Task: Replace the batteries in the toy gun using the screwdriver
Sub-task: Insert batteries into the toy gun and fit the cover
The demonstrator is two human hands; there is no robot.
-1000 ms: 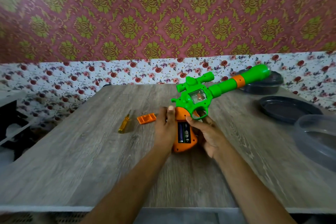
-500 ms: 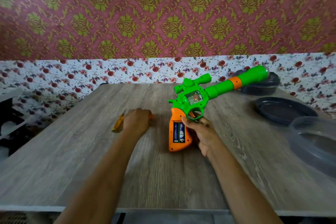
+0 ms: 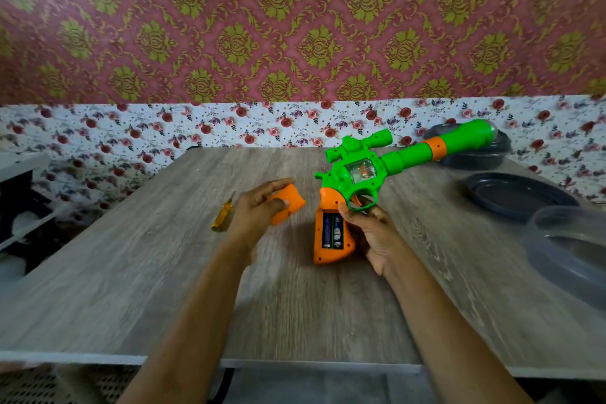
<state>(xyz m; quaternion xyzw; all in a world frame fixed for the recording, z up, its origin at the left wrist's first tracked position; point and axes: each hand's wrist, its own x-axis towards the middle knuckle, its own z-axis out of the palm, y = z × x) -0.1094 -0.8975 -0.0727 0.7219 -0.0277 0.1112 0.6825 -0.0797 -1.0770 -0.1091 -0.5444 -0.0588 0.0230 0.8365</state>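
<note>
A green toy gun (image 3: 360, 170) with an orange grip stands tilted on the wooden table (image 3: 131, 272), barrel pointing up to the right. My right hand (image 3: 370, 229) grips its handle from the right. The battery compartment in the grip is uncovered, and two batteries (image 3: 332, 230) sit side by side inside. My left hand (image 3: 259, 210) holds the orange battery cover (image 3: 288, 203) in the air just left of the gun. A yellow-handled screwdriver (image 3: 223, 215) lies on the table to the left of that hand.
At the right side of the table are a dark round lid (image 3: 515, 193), a dark bowl (image 3: 475, 154) behind the gun's barrel, and a clear plastic container (image 3: 570, 249). A patterned wall runs along the table's far edge. A dark shelf (image 3: 19, 207) stands at the left.
My left hand left the gun's grip, reached left to the orange cover on the table, picked it up and brought it back toward the gun. My right hand kept hold of the gun.
</note>
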